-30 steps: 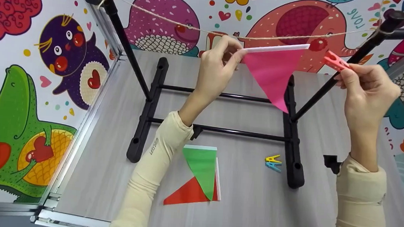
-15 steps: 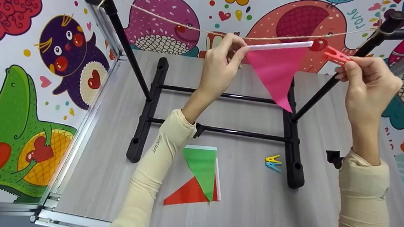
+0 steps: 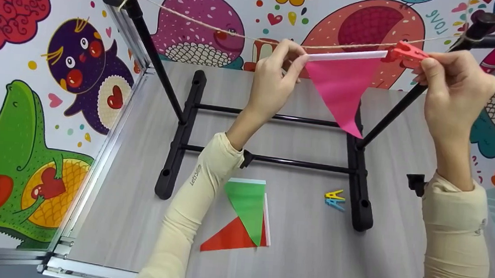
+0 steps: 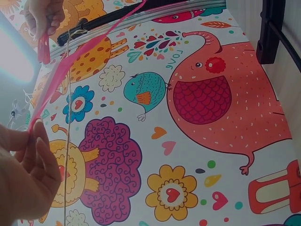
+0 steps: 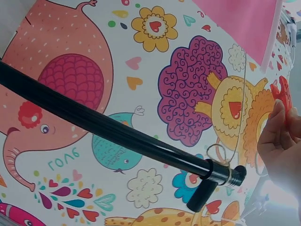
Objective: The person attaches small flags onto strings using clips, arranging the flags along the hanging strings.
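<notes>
My left hand (image 3: 279,77) pinches the left end of the white top strip of a pink triangular pennant (image 3: 344,85), which hangs down from it. A red clothespin (image 3: 408,55) is pinched by its handle end between the thumb and fingers of my right hand (image 3: 461,91). In the head view its tip meets the right end of the white strip; in the right wrist view the clothespin (image 5: 283,96) and the pennant (image 5: 251,28) look apart. Just behind the strip runs a twine line (image 3: 208,24), tied between two black posts. The left wrist view shows the pennant (image 4: 66,66) edge-on, beside the twine.
The posts rise from a black frame (image 3: 307,163) on the grey table (image 3: 126,218). In front of it lie a green pennant (image 3: 249,201) over a red pennant (image 3: 228,239). Near the frame's right foot are a yellow clothespin (image 3: 334,193) and a blue clothespin (image 3: 335,203). Printed panels surround the table.
Both hands have risen slightly. The pennant has come up and to the right, nearer the twine, and the clothespin has moved up and left to the strip's right end.
</notes>
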The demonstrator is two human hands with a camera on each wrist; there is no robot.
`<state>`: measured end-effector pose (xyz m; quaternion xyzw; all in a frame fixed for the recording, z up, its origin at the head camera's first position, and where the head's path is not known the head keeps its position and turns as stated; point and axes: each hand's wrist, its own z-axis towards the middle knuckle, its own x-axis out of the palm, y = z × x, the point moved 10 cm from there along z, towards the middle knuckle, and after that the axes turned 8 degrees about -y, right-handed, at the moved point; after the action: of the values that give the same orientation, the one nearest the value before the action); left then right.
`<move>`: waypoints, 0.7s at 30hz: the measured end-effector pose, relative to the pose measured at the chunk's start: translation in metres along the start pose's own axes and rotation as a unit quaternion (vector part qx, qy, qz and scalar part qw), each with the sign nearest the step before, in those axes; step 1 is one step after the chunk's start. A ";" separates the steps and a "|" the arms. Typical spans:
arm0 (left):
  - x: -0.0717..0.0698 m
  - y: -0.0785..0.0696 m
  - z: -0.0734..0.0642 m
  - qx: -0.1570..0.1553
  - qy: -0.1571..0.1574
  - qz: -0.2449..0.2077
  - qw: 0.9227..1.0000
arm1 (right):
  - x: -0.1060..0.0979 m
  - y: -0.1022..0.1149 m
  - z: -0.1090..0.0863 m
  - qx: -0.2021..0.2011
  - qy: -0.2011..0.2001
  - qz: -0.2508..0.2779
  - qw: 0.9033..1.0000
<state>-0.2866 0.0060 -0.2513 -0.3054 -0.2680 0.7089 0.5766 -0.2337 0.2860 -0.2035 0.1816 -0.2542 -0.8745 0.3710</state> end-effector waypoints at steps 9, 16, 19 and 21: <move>0.000 0.001 0.002 -0.015 0.002 0.000 1.000 | 0.006 0.008 0.006 -0.017 0.004 -0.009 1.000; 0.002 0.002 0.004 -0.010 0.003 -0.007 1.000 | 0.007 0.006 0.010 -0.016 0.004 -0.018 1.000; 0.003 0.002 0.005 -0.008 0.002 -0.009 1.000 | 0.008 0.005 0.011 -0.019 0.007 -0.023 1.000; 0.004 0.003 0.005 -0.006 0.002 -0.010 1.000 | 0.008 0.005 0.011 -0.021 0.008 -0.025 0.999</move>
<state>-0.2927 0.0096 -0.2502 -0.3076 -0.2745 0.7005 0.5826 -0.2421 0.2805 -0.1924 0.1866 -0.2281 -0.8874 0.3546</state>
